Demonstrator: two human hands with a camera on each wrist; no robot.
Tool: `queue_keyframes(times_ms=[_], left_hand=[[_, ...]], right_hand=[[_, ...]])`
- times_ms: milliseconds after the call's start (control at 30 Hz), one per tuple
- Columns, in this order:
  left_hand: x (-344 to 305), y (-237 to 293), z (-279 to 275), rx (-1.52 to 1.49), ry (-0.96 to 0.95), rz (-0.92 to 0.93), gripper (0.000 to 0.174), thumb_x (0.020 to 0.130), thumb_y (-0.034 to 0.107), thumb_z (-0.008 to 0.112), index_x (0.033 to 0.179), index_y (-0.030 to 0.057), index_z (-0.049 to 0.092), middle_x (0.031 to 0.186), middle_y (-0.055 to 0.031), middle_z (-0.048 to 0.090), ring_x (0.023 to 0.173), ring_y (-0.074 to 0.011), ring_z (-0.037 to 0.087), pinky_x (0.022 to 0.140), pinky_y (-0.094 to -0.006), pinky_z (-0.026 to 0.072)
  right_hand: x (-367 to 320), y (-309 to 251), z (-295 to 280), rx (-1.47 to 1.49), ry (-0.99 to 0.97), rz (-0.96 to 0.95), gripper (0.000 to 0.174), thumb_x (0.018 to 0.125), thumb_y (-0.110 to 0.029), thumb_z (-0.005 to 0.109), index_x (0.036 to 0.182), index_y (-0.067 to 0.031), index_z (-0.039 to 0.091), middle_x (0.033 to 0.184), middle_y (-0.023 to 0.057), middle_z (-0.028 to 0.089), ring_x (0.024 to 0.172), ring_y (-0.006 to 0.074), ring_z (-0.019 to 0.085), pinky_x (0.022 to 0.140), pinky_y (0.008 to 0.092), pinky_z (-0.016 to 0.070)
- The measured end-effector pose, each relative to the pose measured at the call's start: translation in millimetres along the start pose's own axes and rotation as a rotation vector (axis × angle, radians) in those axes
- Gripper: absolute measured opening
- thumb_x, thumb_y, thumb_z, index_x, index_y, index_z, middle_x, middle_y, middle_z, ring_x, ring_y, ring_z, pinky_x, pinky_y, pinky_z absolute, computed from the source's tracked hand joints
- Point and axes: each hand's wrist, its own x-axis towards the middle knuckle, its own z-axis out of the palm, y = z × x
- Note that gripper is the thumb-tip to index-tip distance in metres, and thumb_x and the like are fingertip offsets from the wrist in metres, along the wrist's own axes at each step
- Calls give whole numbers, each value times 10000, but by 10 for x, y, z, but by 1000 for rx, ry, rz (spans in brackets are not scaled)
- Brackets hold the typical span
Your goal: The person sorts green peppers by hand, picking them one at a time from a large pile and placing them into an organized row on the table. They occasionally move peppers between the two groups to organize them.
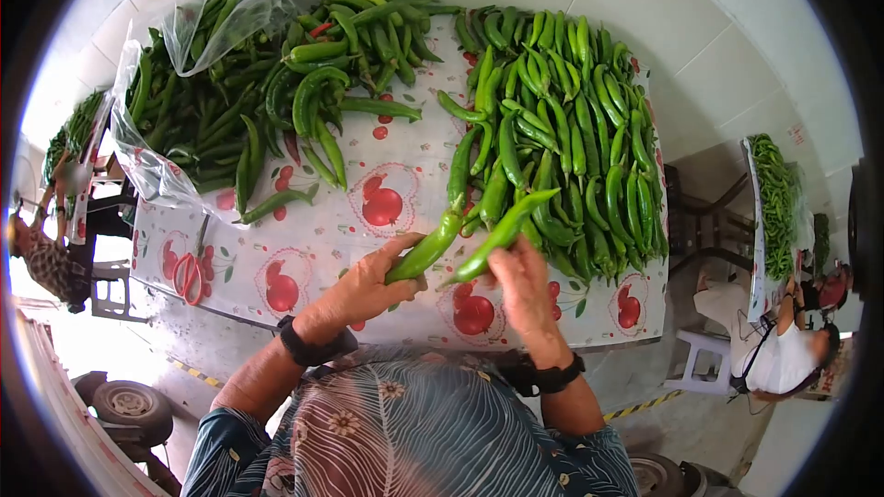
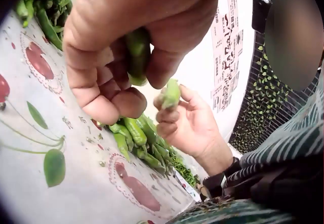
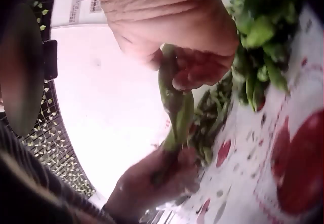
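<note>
In the head view my left hand (image 1: 380, 278) grips a long green chili pepper (image 1: 431, 248), which tilts up and to the right. My right hand (image 1: 527, 293) pinches a second green chili pepper (image 1: 505, 237), slanted the same way, close beside the first. Both peppers are above the near part of the patterned tablecloth (image 1: 405, 152). From the left wrist, the left hand's curled fingers partly hide its pepper (image 2: 136, 52). In the right wrist view the right hand's thumb and fingers hold the upper end of its pepper (image 3: 169, 85), and the two peppers overlap.
Rows of green peppers (image 1: 589, 129) cover the table's right side. At the back left, a looser heap (image 1: 207, 120) lies partly in a clear plastic bag (image 1: 161, 170). Red-handled scissors (image 1: 189, 278) lie near the left front edge. Other people sit at tables on both sides.
</note>
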Motion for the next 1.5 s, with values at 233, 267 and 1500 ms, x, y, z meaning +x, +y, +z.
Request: queue_keyframes(times_ms=[233,267,1500], left_hand=[[118,-399,-52,90,215,-31,585,820,151,618,1352,11,417,869,-103,656,734,-140,627,623,-294,515],[125,-424,-67,67,219,-42,586,820,142,615,1352,5,413,867,-104,654,722,-142,629,616,-290,516],[287,-143,344,347,-58,353,327,936,274,562,1101,-8,577,844,-92,646,759,-139,605,691,-286,498]], right_hand=[[192,-392,-1024,-571,446,-131,316,879,-241,628,1060,16,600,777,68,644,677,124,589,614,286,473],[238,-391,-1143,-696,477,-125,358,869,-262,649,1069,30,595,767,81,647,676,145,603,617,306,479],[-38,-183,-407,141,228,-106,264,959,-229,454,1093,-7,505,932,137,635,789,203,633,725,325,527]])
